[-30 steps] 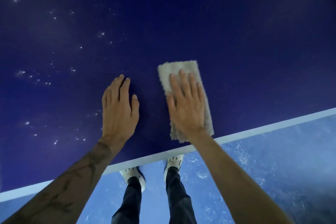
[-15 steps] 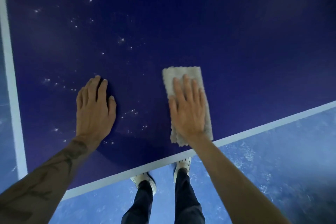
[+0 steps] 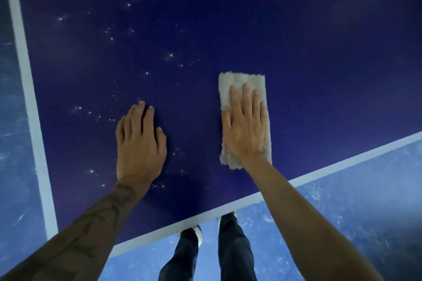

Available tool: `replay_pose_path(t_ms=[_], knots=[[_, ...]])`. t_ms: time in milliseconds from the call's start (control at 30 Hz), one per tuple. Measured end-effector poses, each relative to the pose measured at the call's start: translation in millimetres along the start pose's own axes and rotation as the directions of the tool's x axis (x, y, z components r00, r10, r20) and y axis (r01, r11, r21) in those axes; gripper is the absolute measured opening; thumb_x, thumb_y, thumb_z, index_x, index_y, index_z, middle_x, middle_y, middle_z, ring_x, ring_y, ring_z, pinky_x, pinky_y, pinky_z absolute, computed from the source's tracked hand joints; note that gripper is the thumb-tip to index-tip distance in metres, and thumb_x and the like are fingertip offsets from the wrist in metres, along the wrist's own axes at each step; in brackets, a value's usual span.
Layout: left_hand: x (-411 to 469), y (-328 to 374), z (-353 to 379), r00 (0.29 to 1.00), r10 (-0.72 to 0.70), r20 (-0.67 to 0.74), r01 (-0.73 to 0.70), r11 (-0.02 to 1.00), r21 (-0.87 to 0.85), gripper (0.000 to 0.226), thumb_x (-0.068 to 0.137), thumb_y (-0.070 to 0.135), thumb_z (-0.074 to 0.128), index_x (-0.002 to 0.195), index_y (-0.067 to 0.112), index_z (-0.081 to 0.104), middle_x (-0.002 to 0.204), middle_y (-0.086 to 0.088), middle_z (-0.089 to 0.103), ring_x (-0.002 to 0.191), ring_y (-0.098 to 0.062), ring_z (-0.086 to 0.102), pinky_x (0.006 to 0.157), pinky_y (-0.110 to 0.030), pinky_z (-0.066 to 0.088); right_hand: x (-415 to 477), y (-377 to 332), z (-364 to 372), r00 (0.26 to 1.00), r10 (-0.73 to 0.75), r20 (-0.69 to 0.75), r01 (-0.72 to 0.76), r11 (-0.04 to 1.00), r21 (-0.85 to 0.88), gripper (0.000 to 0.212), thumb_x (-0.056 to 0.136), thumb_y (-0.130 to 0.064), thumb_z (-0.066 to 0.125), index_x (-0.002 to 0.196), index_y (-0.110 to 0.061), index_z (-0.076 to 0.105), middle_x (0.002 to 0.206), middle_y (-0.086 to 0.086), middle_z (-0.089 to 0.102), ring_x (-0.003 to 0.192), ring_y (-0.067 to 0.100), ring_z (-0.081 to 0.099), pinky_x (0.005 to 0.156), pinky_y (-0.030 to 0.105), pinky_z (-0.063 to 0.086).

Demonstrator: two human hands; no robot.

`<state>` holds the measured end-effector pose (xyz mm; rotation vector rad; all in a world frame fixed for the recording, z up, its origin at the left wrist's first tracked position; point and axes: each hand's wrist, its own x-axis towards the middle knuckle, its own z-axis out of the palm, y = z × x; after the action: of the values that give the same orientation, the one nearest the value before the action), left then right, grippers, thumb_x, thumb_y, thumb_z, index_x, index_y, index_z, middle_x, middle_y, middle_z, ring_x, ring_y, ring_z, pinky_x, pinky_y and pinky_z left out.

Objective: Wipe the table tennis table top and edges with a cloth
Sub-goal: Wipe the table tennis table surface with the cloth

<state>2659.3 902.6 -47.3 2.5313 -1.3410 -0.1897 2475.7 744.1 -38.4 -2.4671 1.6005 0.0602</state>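
The dark blue table tennis table top [image 3: 274, 29] fills most of the view, with a white line along its near edge [image 3: 342, 162] and its left edge [image 3: 27, 75]. A folded grey cloth [image 3: 239, 84] lies flat on the top near the front edge. My right hand [image 3: 246, 130] presses flat on the cloth, fingers together and pointing away from me. My left hand [image 3: 139, 143] rests flat on the bare table top to the left of the cloth, holding nothing. White specks [image 3: 137, 2] dot the left part of the surface.
Blue mottled floor [image 3: 342, 212] shows beyond the near edge and along the left side. My legs in dark trousers and light shoes [image 3: 198, 232] stand right against the front edge.
The view has shifted left, bringing the table's left edge and corner into sight. My right hand has pushed the cloth along the top; my left hand stays flat beside it.
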Motion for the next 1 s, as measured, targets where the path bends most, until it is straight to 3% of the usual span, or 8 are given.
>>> replay_pose_path(t_ms=[100,200,267,467,533,733,933,1000], knots=[[0.4,-1.3,0.7,1.000,0.017,0.001,-0.017,1.000,0.008,0.052,0.107,0.027,0.033,0.152,0.002,0.041,0.162,-0.018,0.034,0.150,-0.037,0.033,0.126,-0.056,0.025,22.3,-44.0,4.5,0.999,0.029,-0.016,-0.028,0.998,0.055,0.064,0.114,-0.044,0.024,0.172,-0.025,0.007,0.179,0.009,0.000,0.166,0.033,-0.002,0.134,0.054,0.005],[0.7,-1.2,-0.1,1.000,0.009,-0.001,-0.009,1.000,0.011,0.053,0.107,0.027,0.032,0.152,0.002,0.041,0.163,-0.019,0.035,0.151,-0.036,0.033,0.126,-0.055,0.025,-12.5,-66.5,15.7,0.955,-0.296,0.016,0.296,0.955,-0.005,0.063,0.114,-0.045,0.022,0.172,-0.025,0.011,0.180,0.007,0.004,0.166,0.031,0.000,0.135,0.051,0.007],[1.1,-0.2,-0.8,1.000,0.011,-0.001,-0.011,1.000,0.016,0.054,0.106,0.027,0.032,0.152,0.002,0.042,0.163,-0.018,0.036,0.151,-0.036,0.032,0.126,-0.055,0.025,-24.3,-46.9,12.9,0.919,-0.389,0.055,0.391,0.920,-0.024,0.062,0.114,-0.046,0.023,0.172,-0.027,0.011,0.180,0.004,0.004,0.166,0.028,0.000,0.135,0.050,0.009],[1.1,-0.5,0.0,1.000,0.006,0.028,-0.006,1.000,0.020,0.055,0.108,0.031,0.031,0.154,0.003,0.041,0.164,-0.016,0.035,0.154,-0.033,0.029,0.129,-0.050,0.019,77.0,-19.0,-14.0,0.999,-0.040,0.017,0.040,0.999,-0.003,0.062,0.114,-0.045,0.020,0.172,-0.024,0.007,0.179,0.009,0.003,0.166,0.033,0.000,0.133,0.053,0.008],[4.3,1.2,-0.8,1.000,-0.011,0.011,0.011,1.000,0.011,0.052,0.107,0.030,0.034,0.150,0.003,0.045,0.161,-0.016,0.039,0.150,-0.033,0.034,0.126,-0.049,0.023,98.0,-48.4,-11.2,0.999,-0.044,0.010,0.044,0.998,0.035,0.064,0.114,-0.045,0.023,0.172,-0.023,0.007,0.179,0.010,0.002,0.165,0.035,-0.001,0.133,0.054,0.006],[39.3,7.9,-8.8,0.995,-0.091,-0.031,0.091,0.996,0.005,0.047,0.106,0.028,0.038,0.146,0.005,0.049,0.156,-0.014,0.044,0.136,-0.037,0.046,0.114,-0.051,0.033,52.3,-49.4,3.1,0.843,-0.530,0.091,0.533,0.846,-0.010,0.062,0.114,-0.045,0.025,0.172,-0.027,0.010,0.180,0.004,0.001,0.166,0.028,-0.002,0.134,0.051,0.008],[94.1,7.2,-11.3,0.995,-0.083,-0.064,0.084,0.996,0.010,0.046,0.106,0.019,0.051,0.148,0.001,0.047,0.160,-0.018,0.039,0.143,-0.039,0.041,0.120,-0.054,0.031,151.8,-25.9,-21.3,0.992,-0.125,0.011,0.125,0.992,-0.007,0.064,0.113,-0.046,0.023,0.172,-0.024,0.008,0.179,0.008,0.004,0.166,0.033,0.001,0.134,0.053,0.007],[115.7,5.0,-9.8,0.994,-0.081,-0.072,0.083,0.996,0.024,0.048,0.106,0.019,0.051,0.150,0.000,0.045,0.161,-0.019,0.038,0.144,-0.040,0.040,0.122,-0.054,0.030,164.4,-57.5,-16.7,0.992,-0.129,0.005,0.129,0.991,0.027,0.065,0.113,-0.045,0.021,0.172,-0.023,0.005,0.179,0.010,0.000,0.165,0.035,-0.001,0.134,0.055,0.005]])
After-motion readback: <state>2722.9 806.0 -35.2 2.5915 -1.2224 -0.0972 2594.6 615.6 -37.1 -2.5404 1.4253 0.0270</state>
